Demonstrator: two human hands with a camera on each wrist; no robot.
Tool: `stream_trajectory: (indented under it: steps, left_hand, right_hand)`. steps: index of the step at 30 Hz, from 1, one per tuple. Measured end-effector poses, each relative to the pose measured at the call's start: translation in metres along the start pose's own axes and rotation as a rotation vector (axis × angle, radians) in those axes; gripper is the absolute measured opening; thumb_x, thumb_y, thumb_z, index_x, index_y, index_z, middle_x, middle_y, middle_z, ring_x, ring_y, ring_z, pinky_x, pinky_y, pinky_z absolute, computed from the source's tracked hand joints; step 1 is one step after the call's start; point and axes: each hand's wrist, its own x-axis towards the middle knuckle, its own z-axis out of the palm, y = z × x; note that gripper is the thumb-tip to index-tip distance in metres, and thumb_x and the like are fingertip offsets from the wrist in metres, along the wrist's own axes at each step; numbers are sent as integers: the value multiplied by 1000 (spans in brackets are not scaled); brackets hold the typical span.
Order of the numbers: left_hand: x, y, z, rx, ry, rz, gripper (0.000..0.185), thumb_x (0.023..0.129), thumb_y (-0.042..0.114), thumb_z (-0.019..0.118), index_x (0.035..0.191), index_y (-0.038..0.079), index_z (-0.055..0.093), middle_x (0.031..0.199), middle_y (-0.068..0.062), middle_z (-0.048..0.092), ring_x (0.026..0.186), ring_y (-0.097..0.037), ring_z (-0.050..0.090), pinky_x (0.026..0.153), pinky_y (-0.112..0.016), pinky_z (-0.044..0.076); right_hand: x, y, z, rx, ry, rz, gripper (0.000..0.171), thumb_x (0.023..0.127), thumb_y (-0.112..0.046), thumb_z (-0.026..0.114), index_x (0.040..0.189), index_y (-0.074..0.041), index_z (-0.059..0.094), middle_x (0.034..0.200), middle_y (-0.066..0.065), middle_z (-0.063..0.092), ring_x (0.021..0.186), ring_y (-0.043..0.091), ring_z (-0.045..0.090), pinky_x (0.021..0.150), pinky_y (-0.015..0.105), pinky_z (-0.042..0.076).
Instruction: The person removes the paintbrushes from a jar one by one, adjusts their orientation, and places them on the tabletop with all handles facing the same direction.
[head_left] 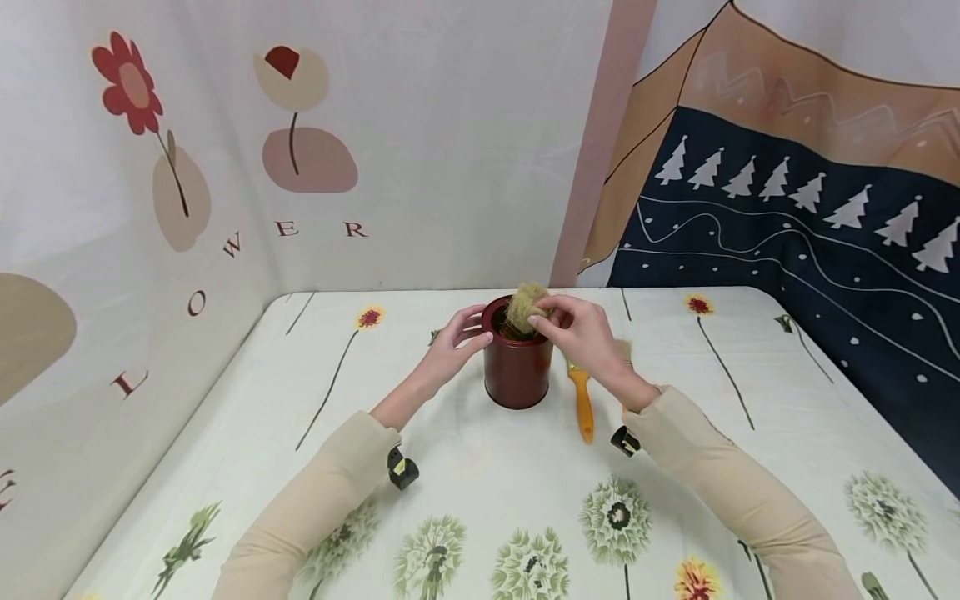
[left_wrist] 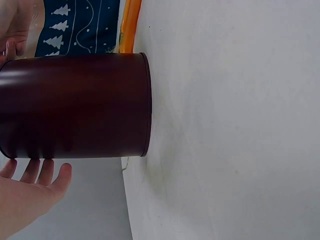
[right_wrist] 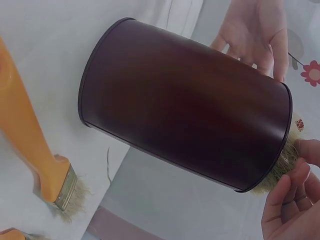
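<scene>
A dark red cylindrical can stands upright on the table. My left hand rests against its left side near the rim, fingers extended; in the left wrist view the fingertips touch the wall. A fuzzy beige-green fibre clump pokes out of the can's mouth, its lower part hidden inside. My right hand pinches the clump between thumb and fingers at the right of the rim. In the right wrist view, the clump shows coarse, hair-like strands.
An orange-handled paintbrush lies just right of the can, bristles away from me. Part of a second brush shows in the right wrist view. Hanging printed cloth borders the back and sides of the flower-patterned tablecloth.
</scene>
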Motion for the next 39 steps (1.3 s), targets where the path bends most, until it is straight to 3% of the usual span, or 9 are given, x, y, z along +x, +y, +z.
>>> stream_trajectory:
  steps: [10, 18, 28, 39]
  left_hand:
    - [-1, 3, 0, -5, -8, -26, 51, 88, 21, 56, 133, 14, 35, 129, -9, 41, 117, -22, 38, 93, -39, 35]
    - [-9, 26, 4, -4, -22, -20, 51, 90, 12, 52, 134, 3, 30, 130, -17, 38, 119, -29, 35, 93, -40, 34]
    - [0, 2, -1, -9, -8, -31, 51, 88, 21, 56, 133, 13, 34, 130, -10, 40, 117, -23, 38, 93, -38, 35]
    - [-1, 3, 1, -11, 6, 5, 48, 88, 16, 55, 132, 12, 36, 127, -10, 43, 115, -22, 41, 91, -36, 37]
  right_hand:
    - [-1, -2, -2, 9, 40, -22, 13, 81, -11, 64, 92, -4, 66, 67, 1, 52, 61, 15, 46, 51, 25, 39]
    - [0, -7, -9, 12, 89, -57, 14, 81, -12, 64, 93, -5, 68, 71, 1, 51, 61, 15, 47, 51, 25, 41]
    - [1, -11, -21, 35, 133, -59, 14, 83, -14, 63, 93, -5, 67, 79, 0, 54, 62, 12, 51, 54, 23, 46]
    - [2, -13, -29, 77, 144, -67, 16, 84, -14, 61, 96, -3, 65, 85, 2, 53, 66, 12, 57, 62, 21, 49]
